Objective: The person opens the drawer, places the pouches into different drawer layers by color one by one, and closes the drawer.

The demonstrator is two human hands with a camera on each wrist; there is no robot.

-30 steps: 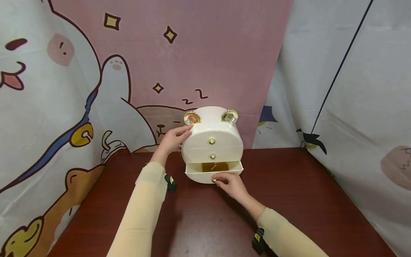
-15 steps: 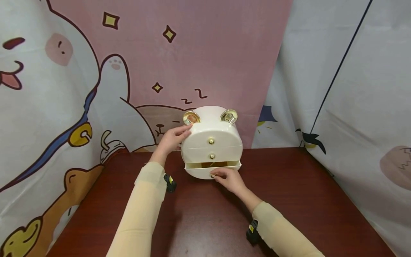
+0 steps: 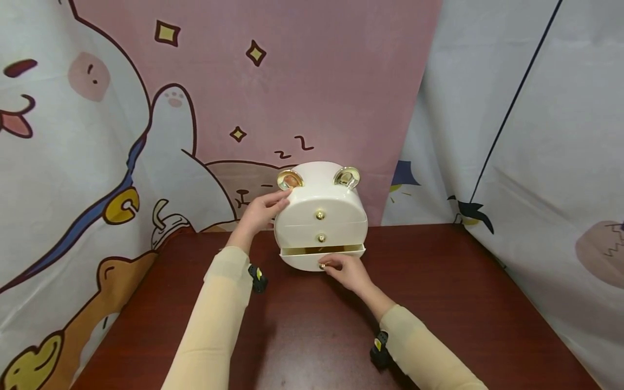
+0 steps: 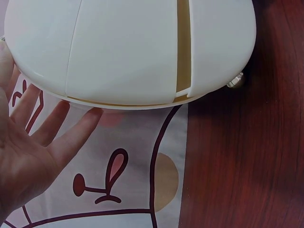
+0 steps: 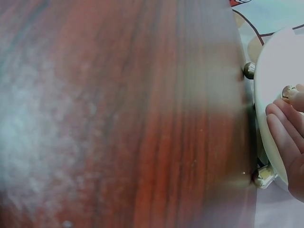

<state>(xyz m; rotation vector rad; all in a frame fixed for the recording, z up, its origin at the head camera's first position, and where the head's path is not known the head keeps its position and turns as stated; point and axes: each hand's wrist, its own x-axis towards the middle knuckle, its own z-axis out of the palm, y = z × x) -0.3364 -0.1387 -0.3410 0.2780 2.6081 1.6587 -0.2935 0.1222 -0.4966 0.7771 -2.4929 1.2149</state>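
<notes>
A white rounded drawer box [image 3: 302,227] with gold knobs and two gold ears [image 3: 348,177] stands toward the back of the table. Its bottom drawer [image 3: 298,262] is partly out, and a gap shows above its front. My right hand [image 3: 352,272] pinches the small gold knob [image 3: 322,266] of that drawer. At the upper left of the box, my left hand [image 3: 258,212] rests on its side below the left ear. In the left wrist view the fingers [image 4: 76,135] are spread and nearly straight, tips at the box's edge. The drawer's inside is mostly hidden.
The table [image 3: 312,336] is dark reddish-brown wood. Behind it and along both sides hangs a cartoon-printed cloth [image 3: 331,81]. Small metallic feet [image 5: 249,71] support the box. Black straps with a device [image 3: 379,351] sit at both wrists.
The bottom drawer has slid inward, narrowing its opening, with my right hand following the knob away from me. Most of this happened before the middle frame. My left hand has stayed in place.
</notes>
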